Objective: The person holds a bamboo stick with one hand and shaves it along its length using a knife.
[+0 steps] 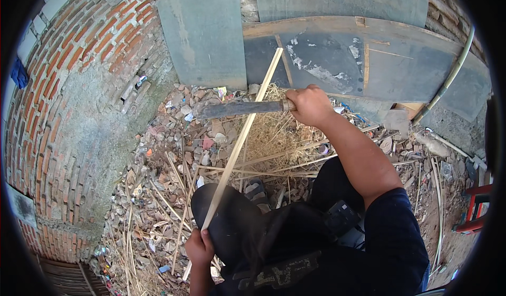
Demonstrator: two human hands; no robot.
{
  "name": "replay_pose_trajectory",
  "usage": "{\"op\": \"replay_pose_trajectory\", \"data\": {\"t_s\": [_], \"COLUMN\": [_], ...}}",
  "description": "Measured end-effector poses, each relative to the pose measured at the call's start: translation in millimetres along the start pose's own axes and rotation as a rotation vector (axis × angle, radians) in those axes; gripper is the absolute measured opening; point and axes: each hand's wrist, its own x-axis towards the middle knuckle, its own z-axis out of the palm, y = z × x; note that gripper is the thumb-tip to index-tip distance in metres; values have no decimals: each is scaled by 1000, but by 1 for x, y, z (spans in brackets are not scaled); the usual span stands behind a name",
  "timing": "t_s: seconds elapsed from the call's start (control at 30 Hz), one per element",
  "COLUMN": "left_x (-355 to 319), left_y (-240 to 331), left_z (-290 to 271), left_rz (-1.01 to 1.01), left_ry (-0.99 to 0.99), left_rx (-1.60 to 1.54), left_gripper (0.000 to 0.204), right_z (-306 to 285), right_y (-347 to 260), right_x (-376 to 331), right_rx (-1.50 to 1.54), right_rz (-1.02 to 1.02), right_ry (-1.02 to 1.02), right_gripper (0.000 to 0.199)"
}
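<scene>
My left hand (pixel 200 248) is closed around the lower end of a long, pale bamboo strip (pixel 232 159). The strip slants up and away to the right across my dark-clad left knee (pixel 224 217). Out in front, my right hand (pixel 310 105) grips the handle of a machete (pixel 242 108). Its broad, darkened blade points left and lies across the strip's upper part; whether the edge touches the strip I cannot tell. Below the blade is a heap of thin shavings (pixel 279 138) on the ground.
Stone and brick rubble (pixel 158 185) covers the ground, with thin strips (pixel 176 211) scattered on it. A worn brick wall (pixel 68 111) rises at left. Grey panels (pixel 203 38) stand at the back, a pole (pixel 448 80) leaning at right. A red object (pixel 477 209) stands at far right.
</scene>
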Motion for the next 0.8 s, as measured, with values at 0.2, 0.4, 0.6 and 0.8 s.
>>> {"op": "replay_pose_trajectory", "data": {"t_s": [0.2,0.4,0.6,0.8], "left_x": [-1,1,0,-5], "left_y": [1,0,-2,-5], "left_z": [3,6,6,5], "left_rz": [-4,-23,-1,-17], "left_ry": [17,12,27,35], "left_rx": [1,-14,-5,-8], "left_gripper": [35,40,39,39], "right_z": [-13,-11,-28,-24], "right_y": [-21,-31,-64,-38], "right_x": [2,4,10,40], "right_rx": [-72,-66,40,113], "right_rz": [73,-4,-95,-171], "right_ry": [-113,-70,-326,-383], "right_gripper": [20,18,23,27]}}
